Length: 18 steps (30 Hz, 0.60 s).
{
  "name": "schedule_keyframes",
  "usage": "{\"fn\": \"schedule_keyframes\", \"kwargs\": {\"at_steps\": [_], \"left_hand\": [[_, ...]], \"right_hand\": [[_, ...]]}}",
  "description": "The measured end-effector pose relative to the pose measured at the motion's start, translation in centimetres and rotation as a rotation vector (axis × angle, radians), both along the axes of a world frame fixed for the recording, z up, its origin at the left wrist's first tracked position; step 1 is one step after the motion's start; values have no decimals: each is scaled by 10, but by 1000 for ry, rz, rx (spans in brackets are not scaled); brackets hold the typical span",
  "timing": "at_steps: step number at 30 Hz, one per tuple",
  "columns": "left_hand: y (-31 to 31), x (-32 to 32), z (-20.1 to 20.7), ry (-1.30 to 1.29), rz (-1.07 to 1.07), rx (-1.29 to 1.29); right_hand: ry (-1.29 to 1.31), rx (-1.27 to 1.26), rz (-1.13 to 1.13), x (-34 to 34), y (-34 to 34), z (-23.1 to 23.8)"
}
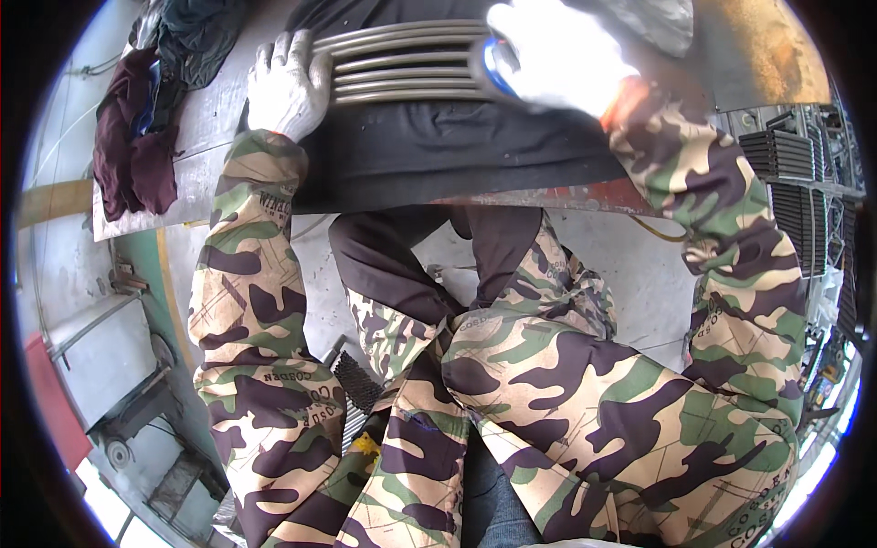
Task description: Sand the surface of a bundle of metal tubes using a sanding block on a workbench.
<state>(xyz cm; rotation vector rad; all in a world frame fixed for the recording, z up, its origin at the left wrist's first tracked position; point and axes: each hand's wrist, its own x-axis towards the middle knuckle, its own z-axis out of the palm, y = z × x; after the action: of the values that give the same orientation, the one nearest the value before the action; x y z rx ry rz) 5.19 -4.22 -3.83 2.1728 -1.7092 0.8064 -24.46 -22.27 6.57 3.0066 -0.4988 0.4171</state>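
A set of several parallel metal bars (411,71) lies across a black cloth (457,137) at the far side of the work table. My left hand (286,89), in a white glove, rests at the bars' left end with its fingers stretched out flat and its thumb beside the bar ends. Over the right part of the bars is my right hand (566,64), also white-gloved and smeared by motion. It closes around a blue-edged, rounded thing (498,66) pressed against the bars; its kind is too blurred to tell. The bars' right ends are hidden by this hand.
Crumpled dark and maroon clothes (137,164) lie on the table's left end. Clear plastic (658,23) and a rusty brown sheet (776,50) are at the far right. Stacked dark metal racks (776,155) stand to the right. A wheeled cart (119,393) is at lower left.
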Motion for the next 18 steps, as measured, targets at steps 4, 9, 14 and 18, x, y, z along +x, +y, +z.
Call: {"fn": "schedule_keyframes", "kwargs": {"at_steps": [4, 9, 14, 18], "left_hand": [[2, 11, -4, -70, -20, 68], [11, 13, -2, -92, -43, 120], [15, -11, 1, 92, -2, 53], [10, -9, 17, 46, -36, 73]], "right_hand": [[2, 2, -11, -2, -1, -1], [-55, 43, 51, 5, 0, 0], [9, 34, -14, 7, -10, 0], [-30, 48, 7, 6, -7, -1]]}}
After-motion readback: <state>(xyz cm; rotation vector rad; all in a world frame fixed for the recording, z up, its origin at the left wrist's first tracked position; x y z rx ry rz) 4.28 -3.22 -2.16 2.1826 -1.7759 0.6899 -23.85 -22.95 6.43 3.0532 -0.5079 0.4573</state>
